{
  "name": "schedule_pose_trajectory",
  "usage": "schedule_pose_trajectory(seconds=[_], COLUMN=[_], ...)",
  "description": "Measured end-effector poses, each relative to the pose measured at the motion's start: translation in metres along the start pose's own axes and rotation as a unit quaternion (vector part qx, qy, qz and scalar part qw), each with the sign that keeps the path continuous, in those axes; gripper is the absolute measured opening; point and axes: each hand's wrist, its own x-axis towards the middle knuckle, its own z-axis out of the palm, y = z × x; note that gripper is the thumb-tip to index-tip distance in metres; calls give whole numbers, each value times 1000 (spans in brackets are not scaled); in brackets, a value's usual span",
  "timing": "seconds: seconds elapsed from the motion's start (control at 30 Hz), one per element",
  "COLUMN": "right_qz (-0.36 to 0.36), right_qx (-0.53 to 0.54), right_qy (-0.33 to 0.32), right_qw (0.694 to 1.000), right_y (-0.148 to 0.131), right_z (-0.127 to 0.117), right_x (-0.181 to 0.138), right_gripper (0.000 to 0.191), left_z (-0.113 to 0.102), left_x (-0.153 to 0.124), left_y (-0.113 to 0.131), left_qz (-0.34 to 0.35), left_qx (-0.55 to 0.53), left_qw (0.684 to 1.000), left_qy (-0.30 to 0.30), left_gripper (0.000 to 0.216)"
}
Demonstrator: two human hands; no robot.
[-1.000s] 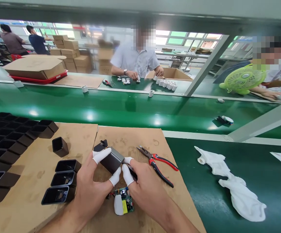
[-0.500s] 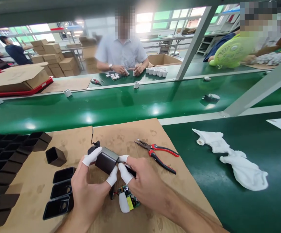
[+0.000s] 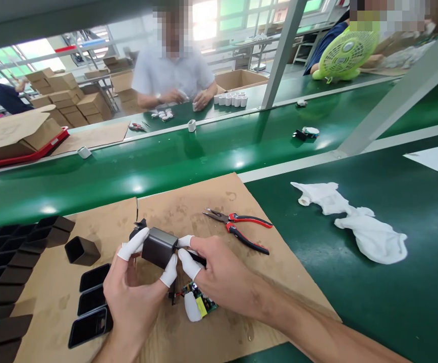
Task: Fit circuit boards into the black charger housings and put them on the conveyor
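Observation:
My left hand (image 3: pixel 133 290) is closed around a black plastic housing (image 3: pixel 160 248), white finger cots on its thumb and fingertips. A black part with prongs (image 3: pixel 140 226) shows at the housing's far-left end. At the other end, my right hand (image 3: pixel 221 264), also in finger cots, pinches a slim black piece (image 3: pixel 197 257) against the housing; its exact kind is unclear. Below the hands lies a small circuit board (image 3: pixel 208 305) with a white pad (image 3: pixel 192 307) and yellow component, with thin wires running towards a black part under the housing.
Red-and-black needle-nose pliers (image 3: pixel 228 222) lie on the cardboard sheet (image 3: pixel 279 297). Several open black housings (image 3: pixel 22 262) stand at left. A white cloth (image 3: pixel 370 232) rests at right. Beyond the green belt (image 3: pixel 158 169), a co-worker (image 3: pixel 173 70) handles white parts; a slanted post (image 3: pixel 389 96) rises right.
The whole view has shifted, so the scene sits slightly further left. Both hands keep their hold on the housing and slim black piece, with little visible difference.

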Motion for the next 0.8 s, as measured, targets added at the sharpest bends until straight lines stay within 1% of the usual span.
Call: schedule_pose_trajectory(seconds=[0.17,0.33,0.47,0.53,0.6,0.7,0.8], right_qz=[2,-7,-10,-8,-14,-42,-80], right_qx=[6,-1,-41,-83,-130,-165,-158], right_qy=[-6,-7,-3,5,8,30,74], right_qw=[1000,1000,999,996,991,985,981], right_y=[-5,-5,-4,-5,-6,-9,-9], right_z=[-2,-2,-1,-3,-8,-20,-29], right_x=[-1,-1,1,2,1,1,1], right_gripper=[20,21,20,20,21,24,25], left_z=[-2,-3,-2,0,2,5,6], left_x=[0,0,1,5,9,16,19], left_y=[-3,-5,-3,1,5,7,6], left_qz=[0,4,-25,-74,-153,-258,-314], left_qx=[9,18,11,-26,-92,-211,-289], left_qw=[1000,1000,1000,997,984,941,901], left_qy=[-5,-3,8,3,-20,-61,-78], left_gripper=[67,60,61,61,64,71,77])
